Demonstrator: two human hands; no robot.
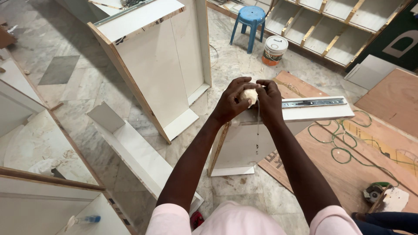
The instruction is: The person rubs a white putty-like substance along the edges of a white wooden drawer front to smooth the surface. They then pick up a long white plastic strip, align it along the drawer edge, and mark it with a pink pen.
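Note:
My left hand (230,101) and my right hand (270,101) meet above a white drawer box (244,143) that stands on its side on the floor. Both hands close around a pale, cream-coloured lump (249,94), perhaps a ball of twine or cloth. A thin strand (257,126) hangs down from it over the drawer's white face. A metal drawer slide (313,102) lies along the drawer's upper edge, to the right of my right hand.
A tall white cabinet carcass (156,65) stands ahead on the left, with loose white panels (139,152) on the marble floor. Plywood sheets (348,161) with a green cord (339,148) lie right. A blue stool (250,21), a paint bucket (275,50) and a shelf unit (331,30) stand behind.

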